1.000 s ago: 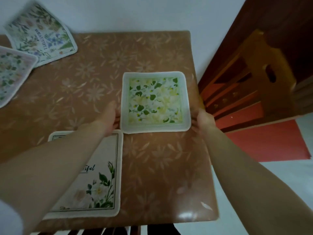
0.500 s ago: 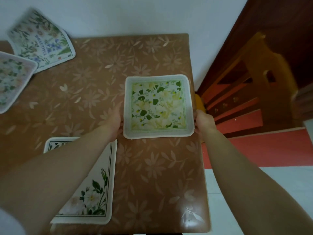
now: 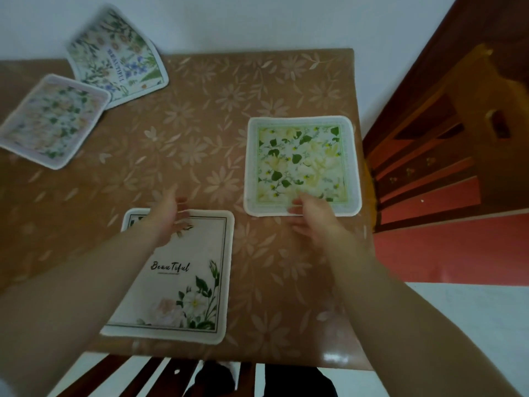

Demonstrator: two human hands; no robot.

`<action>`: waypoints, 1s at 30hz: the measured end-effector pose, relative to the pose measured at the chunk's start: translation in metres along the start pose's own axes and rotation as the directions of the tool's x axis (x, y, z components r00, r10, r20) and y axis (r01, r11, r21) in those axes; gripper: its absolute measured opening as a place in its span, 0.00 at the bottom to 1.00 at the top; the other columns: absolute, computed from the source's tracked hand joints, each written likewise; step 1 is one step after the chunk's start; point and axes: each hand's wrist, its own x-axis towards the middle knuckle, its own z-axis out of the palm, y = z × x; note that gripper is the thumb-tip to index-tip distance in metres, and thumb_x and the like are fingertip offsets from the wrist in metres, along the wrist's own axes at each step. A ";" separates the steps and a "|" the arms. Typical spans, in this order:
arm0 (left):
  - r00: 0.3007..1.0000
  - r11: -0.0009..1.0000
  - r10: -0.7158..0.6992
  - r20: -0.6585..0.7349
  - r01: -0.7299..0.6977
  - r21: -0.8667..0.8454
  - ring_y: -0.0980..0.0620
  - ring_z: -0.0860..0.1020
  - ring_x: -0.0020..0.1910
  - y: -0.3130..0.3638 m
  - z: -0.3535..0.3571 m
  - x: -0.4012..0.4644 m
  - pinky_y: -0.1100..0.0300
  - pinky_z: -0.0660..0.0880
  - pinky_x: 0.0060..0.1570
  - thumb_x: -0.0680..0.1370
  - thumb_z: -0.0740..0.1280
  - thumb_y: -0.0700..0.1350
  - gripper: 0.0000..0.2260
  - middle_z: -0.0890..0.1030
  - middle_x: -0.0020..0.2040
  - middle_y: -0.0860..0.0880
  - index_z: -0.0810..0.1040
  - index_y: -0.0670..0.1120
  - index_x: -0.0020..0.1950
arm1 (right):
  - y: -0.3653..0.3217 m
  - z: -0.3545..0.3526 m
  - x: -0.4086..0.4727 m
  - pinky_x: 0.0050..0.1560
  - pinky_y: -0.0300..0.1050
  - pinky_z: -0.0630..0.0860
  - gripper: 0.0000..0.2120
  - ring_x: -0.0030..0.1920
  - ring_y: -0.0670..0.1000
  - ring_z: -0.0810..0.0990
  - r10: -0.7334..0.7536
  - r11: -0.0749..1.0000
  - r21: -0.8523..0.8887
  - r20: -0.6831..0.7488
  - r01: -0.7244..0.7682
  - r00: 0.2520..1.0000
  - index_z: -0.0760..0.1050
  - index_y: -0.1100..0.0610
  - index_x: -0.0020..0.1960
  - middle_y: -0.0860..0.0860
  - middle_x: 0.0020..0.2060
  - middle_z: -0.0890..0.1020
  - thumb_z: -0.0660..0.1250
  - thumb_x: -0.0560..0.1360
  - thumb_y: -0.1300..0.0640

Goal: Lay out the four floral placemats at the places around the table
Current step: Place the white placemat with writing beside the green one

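Observation:
A green-and-yellow floral placemat point(image 3: 302, 164) lies flat at the table's right edge. My right hand point(image 3: 310, 217) hovers at its near edge, fingers apart, holding nothing. A cream placemat with the word "Beautiful" point(image 3: 183, 277) lies at the near edge. Above its far end is my left hand point(image 3: 169, 214), open and empty. At the far left, a pinkish floral placemat point(image 3: 53, 121) partly overlaps a white one with blue flowers point(image 3: 118, 55), which tips against the wall.
The table point(image 3: 200, 133) has a brown cover with a pale flower pattern. A wooden chair point(image 3: 446, 144) stands to the right over a red floor strip. Dark chair slats point(image 3: 148, 373) show below the near edge. A white wall runs behind.
Both hands have let go of the green placemat and drawn back toward me. The mat now lies flat near the right edge. The camera has shifted, showing more of the table's near side.

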 end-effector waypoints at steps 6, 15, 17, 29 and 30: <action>0.986 1.000 0.004 -0.169 0.000 0.021 0.46 0.81 0.39 -0.073 -0.123 0.000 0.51 0.80 0.44 0.82 0.58 0.61 0.23 0.86 0.50 0.38 0.81 0.43 0.60 | 0.065 0.083 -0.045 0.43 0.49 0.79 0.17 0.51 0.59 0.83 0.158 0.974 -0.187 0.176 -0.125 0.972 0.78 0.58 0.60 0.57 0.55 0.85 0.62 0.83 0.46; 0.998 0.996 -0.053 -0.020 0.052 -0.078 0.46 0.81 0.31 -0.133 -0.192 -0.002 0.58 0.77 0.30 0.78 0.55 0.68 0.29 0.85 0.35 0.45 0.87 0.48 0.48 | 0.133 0.143 -0.098 0.37 0.50 0.79 0.16 0.35 0.57 0.81 0.010 0.983 -0.183 0.038 -0.003 0.999 0.82 0.55 0.43 0.56 0.36 0.82 0.64 0.76 0.43; 1.000 0.999 -0.016 0.015 0.017 -0.031 0.42 0.81 0.42 -0.137 -0.195 0.001 0.52 0.76 0.40 0.77 0.57 0.64 0.26 0.86 0.49 0.40 0.84 0.47 0.55 | 0.140 0.153 -0.103 0.33 0.48 0.76 0.13 0.30 0.55 0.78 -0.034 0.984 -0.178 -0.018 0.030 0.999 0.79 0.50 0.35 0.53 0.32 0.80 0.63 0.74 0.46; 0.985 0.999 0.035 0.169 -0.031 -0.027 0.51 0.84 0.43 -0.152 -0.197 -0.004 0.56 0.73 0.39 0.79 0.58 0.64 0.20 0.88 0.36 0.54 0.83 0.52 0.47 | 0.157 0.158 -0.107 0.32 0.45 0.72 0.11 0.30 0.52 0.74 0.005 0.995 -0.100 -0.248 -0.031 0.969 0.75 0.54 0.36 0.52 0.33 0.78 0.63 0.73 0.49; 0.982 0.999 0.037 0.186 -0.033 -0.028 0.53 0.84 0.41 -0.153 -0.195 -0.005 0.56 0.73 0.39 0.79 0.58 0.64 0.19 0.87 0.34 0.57 0.82 0.53 0.46 | 0.155 0.157 -0.105 0.34 0.47 0.72 0.12 0.33 0.53 0.74 0.003 0.993 -0.109 -0.271 -0.034 0.962 0.74 0.54 0.36 0.53 0.34 0.77 0.63 0.74 0.49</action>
